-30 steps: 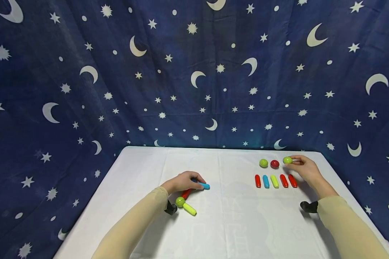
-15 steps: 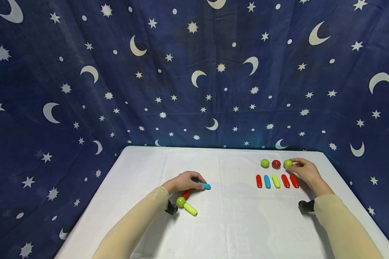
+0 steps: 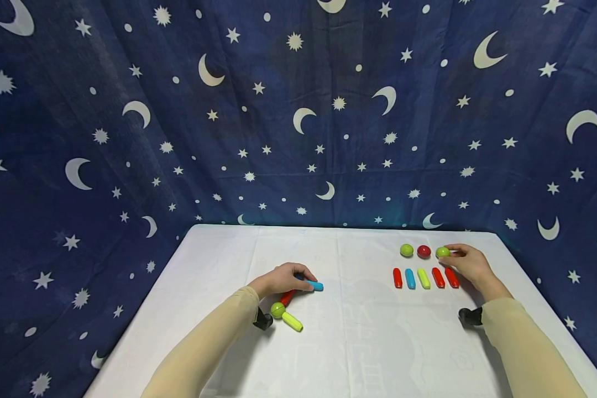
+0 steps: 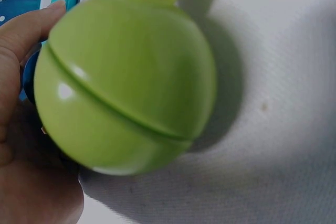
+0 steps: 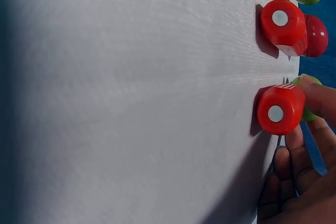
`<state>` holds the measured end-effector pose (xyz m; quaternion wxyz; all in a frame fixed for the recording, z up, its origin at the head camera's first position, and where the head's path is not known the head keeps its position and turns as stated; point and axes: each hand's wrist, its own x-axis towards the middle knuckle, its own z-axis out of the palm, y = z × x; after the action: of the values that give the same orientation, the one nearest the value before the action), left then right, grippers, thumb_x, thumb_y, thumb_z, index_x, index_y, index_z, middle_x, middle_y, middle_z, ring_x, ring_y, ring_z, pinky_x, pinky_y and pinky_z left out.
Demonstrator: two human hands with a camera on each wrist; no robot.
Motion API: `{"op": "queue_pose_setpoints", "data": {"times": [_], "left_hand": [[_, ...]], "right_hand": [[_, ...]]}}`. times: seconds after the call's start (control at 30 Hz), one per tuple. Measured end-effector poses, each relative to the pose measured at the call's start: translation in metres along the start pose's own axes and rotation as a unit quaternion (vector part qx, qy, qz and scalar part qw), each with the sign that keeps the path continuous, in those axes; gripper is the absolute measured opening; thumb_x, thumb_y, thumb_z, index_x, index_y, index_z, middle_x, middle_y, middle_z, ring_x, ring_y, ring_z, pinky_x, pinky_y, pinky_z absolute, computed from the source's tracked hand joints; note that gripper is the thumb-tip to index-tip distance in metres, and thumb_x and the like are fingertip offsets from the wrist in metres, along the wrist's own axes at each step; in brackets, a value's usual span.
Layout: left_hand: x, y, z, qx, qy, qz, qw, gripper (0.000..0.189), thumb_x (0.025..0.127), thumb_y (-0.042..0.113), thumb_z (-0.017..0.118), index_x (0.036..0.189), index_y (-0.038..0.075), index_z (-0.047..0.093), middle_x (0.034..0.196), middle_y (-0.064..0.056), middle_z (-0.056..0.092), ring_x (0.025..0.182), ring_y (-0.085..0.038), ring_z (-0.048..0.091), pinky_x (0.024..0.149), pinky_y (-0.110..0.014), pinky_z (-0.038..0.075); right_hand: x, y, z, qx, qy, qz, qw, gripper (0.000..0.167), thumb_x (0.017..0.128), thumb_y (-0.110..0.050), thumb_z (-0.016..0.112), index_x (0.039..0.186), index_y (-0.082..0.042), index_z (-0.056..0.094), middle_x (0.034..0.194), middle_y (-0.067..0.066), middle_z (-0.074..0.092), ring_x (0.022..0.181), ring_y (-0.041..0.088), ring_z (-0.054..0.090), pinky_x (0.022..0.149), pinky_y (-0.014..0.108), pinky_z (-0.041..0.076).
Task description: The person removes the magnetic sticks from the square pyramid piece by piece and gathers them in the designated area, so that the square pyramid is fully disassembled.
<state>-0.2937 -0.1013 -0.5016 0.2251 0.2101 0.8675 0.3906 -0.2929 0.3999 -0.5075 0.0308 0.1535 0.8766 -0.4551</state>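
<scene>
On the left of the table my left hand holds a light-blue stick, its fingers covering part of it. A darker blue piece shows behind the hand in the left wrist view. Below lie a red stick, a green ball with a groove, and a yellow-green stick meeting that ball. At the back right, thumb and fingers of my right hand pinch another green ball, beside a red ball and a third green ball.
In front of the balls stands a row of short sticks: red, blue, yellow-green, then two more red sticks. A white cloth covers the table; a starry blue curtain hangs behind.
My right hand has lowered the green ball slightly, bringing it level with the red ball at the end of the row. The left hand stays in place on the blue stick.
</scene>
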Motion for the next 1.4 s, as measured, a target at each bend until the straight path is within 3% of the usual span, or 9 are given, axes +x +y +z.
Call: {"op": "queue_pose_setpoints", "data": {"times": [0.37, 0.77, 0.87, 0.97, 1.13, 1.3, 1.4], "left_hand": [[0.000, 0.000, 0.000, 0.000, 0.001, 0.003, 1.0000, 0.012, 0.093, 0.032, 0.078, 0.104, 0.028, 0.077, 0.109, 0.013, 0.068, 0.107, -0.015, 0.054, 0.100, -0.043, 0.044], [-0.002, 0.001, 0.001, -0.002, 0.003, 0.003, 1.0000, 0.014, 0.092, 0.033, 0.078, 0.105, 0.028, 0.077, 0.110, 0.012, 0.068, 0.107, -0.016, 0.054, 0.099, -0.043, 0.044], [-0.003, 0.000, 0.000, -0.007, 0.001, 0.009, 0.9999, 0.022, 0.092, 0.033, 0.078, 0.114, 0.028, 0.076, 0.113, 0.012, 0.068, 0.109, -0.015, 0.056, 0.100, -0.042, 0.044], [-0.006, -0.003, -0.002, -0.012, 0.005, 0.019, 0.9997, 0.037, 0.092, 0.032, 0.078, 0.127, 0.023, 0.071, 0.116, 0.009, 0.067, 0.109, -0.015, 0.056, 0.101, -0.041, 0.044], [-0.019, -0.009, -0.006, -0.004, 0.039, 0.015, 0.9991, 0.052, 0.091, 0.032, 0.079, 0.138, 0.016, 0.063, 0.120, 0.002, 0.064, 0.106, -0.016, 0.056, 0.101, -0.041, 0.045], [-0.034, -0.011, -0.005, 0.028, 0.096, -0.011, 0.9949, 0.049, 0.090, 0.034, 0.080, 0.132, 0.013, 0.063, 0.112, 0.000, 0.063, 0.100, -0.019, 0.053, 0.090, -0.039, 0.046], [-0.040, -0.010, -0.001, 0.048, 0.129, -0.030, 0.9901, 0.047, 0.090, 0.036, 0.079, 0.127, 0.013, 0.063, 0.102, 0.002, 0.061, 0.094, -0.018, 0.051, 0.083, -0.037, 0.042]], "right_hand": [[-0.001, -0.001, 0.000, 0.008, 0.000, 0.003, 1.0000, 0.071, 0.094, -0.022, 0.072, 0.150, 0.007, 0.039, 0.137, 0.034, 0.042, 0.117, 0.045, 0.043, 0.102, 0.055, 0.042], [-0.005, -0.001, -0.003, 0.003, 0.016, -0.001, 0.9999, 0.070, 0.097, -0.025, 0.069, 0.151, 0.007, 0.038, 0.139, 0.035, 0.040, 0.120, 0.047, 0.042, 0.107, 0.061, 0.038], [-0.006, -0.002, -0.003, 0.003, 0.039, -0.018, 0.9991, 0.064, 0.099, -0.023, 0.064, 0.150, 0.007, 0.039, 0.138, 0.035, 0.043, 0.119, 0.047, 0.043, 0.106, 0.060, 0.040], [-0.010, -0.007, -0.004, 0.005, 0.069, -0.034, 0.9970, 0.060, 0.102, -0.025, 0.060, 0.150, 0.006, 0.042, 0.132, 0.031, 0.048, 0.113, 0.042, 0.047, 0.096, 0.049, 0.048], [-0.025, -0.024, -0.007, 0.006, 0.110, -0.076, 0.9910, 0.059, 0.105, -0.034, 0.057, 0.150, 0.002, 0.045, 0.129, 0.026, 0.053, 0.108, 0.035, 0.050, 0.077, 0.026, 0.044], [-0.048, -0.051, 0.004, -0.002, 0.112, -0.136, 0.9843, 0.056, 0.106, -0.038, 0.053, 0.148, -0.002, 0.049, 0.131, 0.023, 0.055, 0.116, 0.037, 0.050, 0.080, 0.026, 0.045], [-0.059, -0.068, 0.022, -0.011, 0.088, -0.193, 0.9772, 0.050, 0.107, -0.035, 0.055, 0.144, -0.003, 0.054, 0.125, 0.021, 0.060, 0.113, 0.036, 0.055, 0.082, 0.027, 0.047]]}}
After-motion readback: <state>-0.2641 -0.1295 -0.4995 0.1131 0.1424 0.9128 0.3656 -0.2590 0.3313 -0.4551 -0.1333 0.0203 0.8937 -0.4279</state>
